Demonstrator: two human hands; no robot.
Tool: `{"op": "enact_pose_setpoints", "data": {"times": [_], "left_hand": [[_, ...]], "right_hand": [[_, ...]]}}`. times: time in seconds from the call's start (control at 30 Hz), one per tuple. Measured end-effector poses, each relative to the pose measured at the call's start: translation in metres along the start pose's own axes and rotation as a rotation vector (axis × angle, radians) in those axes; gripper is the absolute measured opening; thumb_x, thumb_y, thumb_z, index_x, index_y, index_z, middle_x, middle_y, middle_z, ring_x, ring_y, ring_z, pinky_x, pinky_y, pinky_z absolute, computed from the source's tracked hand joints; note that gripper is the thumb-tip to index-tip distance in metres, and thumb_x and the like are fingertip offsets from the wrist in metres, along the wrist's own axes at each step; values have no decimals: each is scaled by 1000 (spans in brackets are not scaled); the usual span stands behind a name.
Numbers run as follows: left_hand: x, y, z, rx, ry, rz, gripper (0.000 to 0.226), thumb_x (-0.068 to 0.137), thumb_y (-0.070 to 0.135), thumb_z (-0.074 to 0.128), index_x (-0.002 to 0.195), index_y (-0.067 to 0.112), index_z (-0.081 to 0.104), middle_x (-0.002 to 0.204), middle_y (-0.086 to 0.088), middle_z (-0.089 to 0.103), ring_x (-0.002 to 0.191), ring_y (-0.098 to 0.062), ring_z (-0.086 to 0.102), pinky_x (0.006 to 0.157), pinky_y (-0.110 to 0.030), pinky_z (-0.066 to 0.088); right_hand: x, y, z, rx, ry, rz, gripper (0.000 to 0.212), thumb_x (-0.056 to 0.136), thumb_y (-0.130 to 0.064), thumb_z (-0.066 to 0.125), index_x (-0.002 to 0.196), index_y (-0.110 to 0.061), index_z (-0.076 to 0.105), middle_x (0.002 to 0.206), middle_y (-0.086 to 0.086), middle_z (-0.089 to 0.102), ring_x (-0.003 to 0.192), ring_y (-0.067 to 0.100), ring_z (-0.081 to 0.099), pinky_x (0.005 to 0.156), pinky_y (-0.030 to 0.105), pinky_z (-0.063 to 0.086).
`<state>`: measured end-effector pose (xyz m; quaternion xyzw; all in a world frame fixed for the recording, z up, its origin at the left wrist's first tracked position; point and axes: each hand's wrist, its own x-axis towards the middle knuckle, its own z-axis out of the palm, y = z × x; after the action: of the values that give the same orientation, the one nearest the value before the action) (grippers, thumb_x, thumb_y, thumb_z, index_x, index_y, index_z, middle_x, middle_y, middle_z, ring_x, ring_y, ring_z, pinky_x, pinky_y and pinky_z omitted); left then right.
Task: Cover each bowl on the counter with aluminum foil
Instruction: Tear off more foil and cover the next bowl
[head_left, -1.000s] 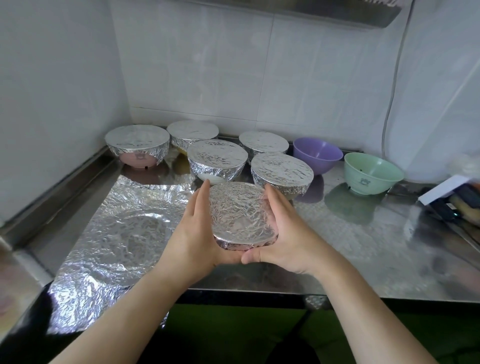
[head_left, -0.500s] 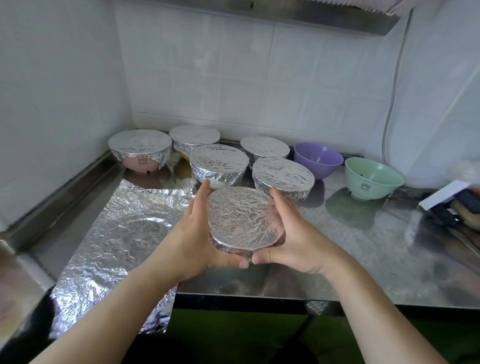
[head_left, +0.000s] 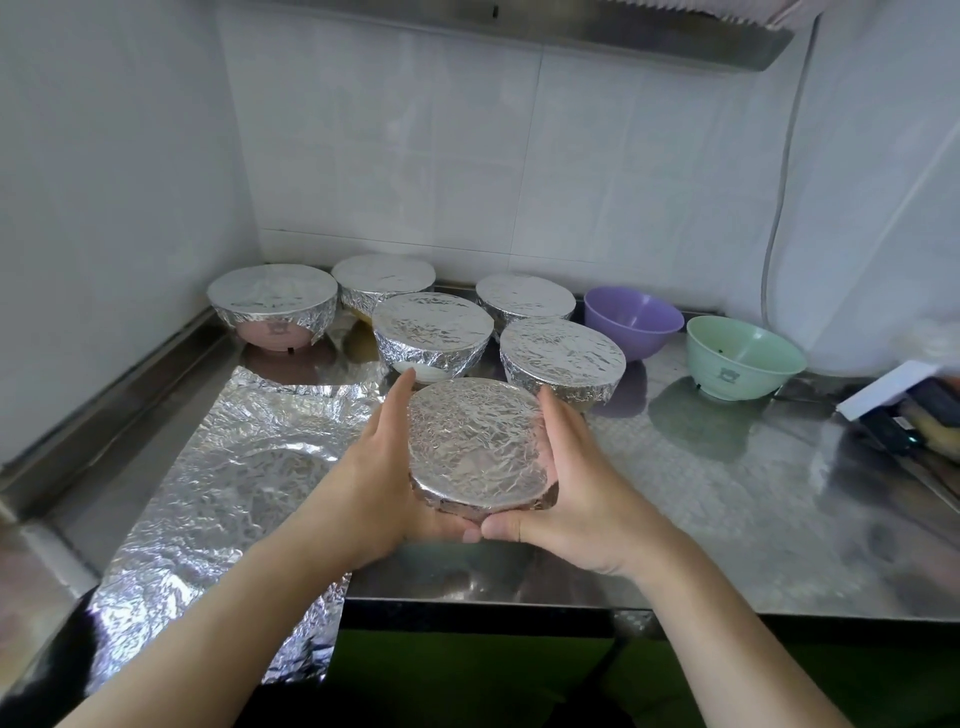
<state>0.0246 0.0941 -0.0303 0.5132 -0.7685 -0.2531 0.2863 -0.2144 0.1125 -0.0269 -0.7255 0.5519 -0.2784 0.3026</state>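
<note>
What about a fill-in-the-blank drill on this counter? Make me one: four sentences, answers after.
1. Both hands, left and right, hold a bowl covered with ____.
2. The number of covered bowls resting on the counter is ____.
3. The uncovered bowl next to the purple bowl is ____.
4. A loose foil sheet lies to the ____ of the hands.

Answers: foil; five; green; left

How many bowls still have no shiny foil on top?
2. The purple bowl sits at the back right of the counter, beside the foil-covered ones. The green bowl stands right of it. None looks hidden.
</note>
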Motion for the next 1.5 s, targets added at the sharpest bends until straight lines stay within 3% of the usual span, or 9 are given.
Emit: {"op": "enact_pose_setpoints", "data": {"times": [0.17,0.33,0.47,0.57,0.77,1.03,1.2,1.37,1.5], "left_hand": [[-8,5,-16,-26,-139,-131,162,50,63,96,157,45,-24,166,24,-12,154,-23,21,124,-48,31],[-12,35,-5,-17,-3,-67,159,46,97,71,162,32,-17,168,20,-17,159,-15,-3,128,-44,19],[-11,45,22,-7,146,-59,157,51,90,73,164,21,-12,172,5,-16,158,-13,-17,128,-38,11],[-10,32,22,-8,145,12,156,52,88,78,165,23,-7,172,11,-14,159,-10,-12,129,-41,17],[-3,9,-2,-63,-3,54,159,45,83,86,163,34,-8,167,25,-12,155,-1,2,126,-33,19],[-8,16,11,-102,101,18,166,36,92,81,163,34,-9,171,12,3,157,-8,8,126,-39,22],[-11,20,21,-72,222,26,160,43,89,80,165,27,-3,171,8,11,155,-7,11,119,-26,21],[-10,17,25,-22,251,38,154,49,86,82,165,25,2,170,2,16,156,-15,18,122,-37,30],[-10,14,28,0,263,46,157,47,102,65,165,18,3,170,-4,21,156,-19,22,121,-42,34]], "right_hand": [[-5,-7,-14,-117,121,45,99,89,-85,46,168,-42,3,173,-23,5,157,-6,5,130,36,13],[21,-18,-16,-101,113,8,65,111,-52,41,169,-32,19,173,-20,13,146,-17,8,118,15,5],[31,-16,3,76,144,21,48,112,-32,49,157,-15,44,147,-15,50,104,-22,56,91,2,41],[25,-12,13,72,206,39,59,109,-48,49,163,-28,35,155,-18,41,131,-4,54,111,27,44],[-1,-13,-1,-206,240,63,59,110,-55,33,161,-25,39,165,-8,40,151,9,33,114,24,25],[9,-13,-17,74,-21,20,101,92,-73,58,170,-33,7,168,-32,-2,146,-26,-6,130,26,0],[5,-8,3,92,1,-15,115,90,-57,70,168,-26,-7,169,-26,-18,148,-23,-6,98,-2,37],[7,2,8,83,39,-63,146,70,-85,75,167,-25,-17,171,-24,-24,156,-9,-11,133,41,13],[10,5,7,86,19,-77,163,53,-94,75,166,-24,-19,170,-26,-22,156,-10,-11,133,37,8]]}}
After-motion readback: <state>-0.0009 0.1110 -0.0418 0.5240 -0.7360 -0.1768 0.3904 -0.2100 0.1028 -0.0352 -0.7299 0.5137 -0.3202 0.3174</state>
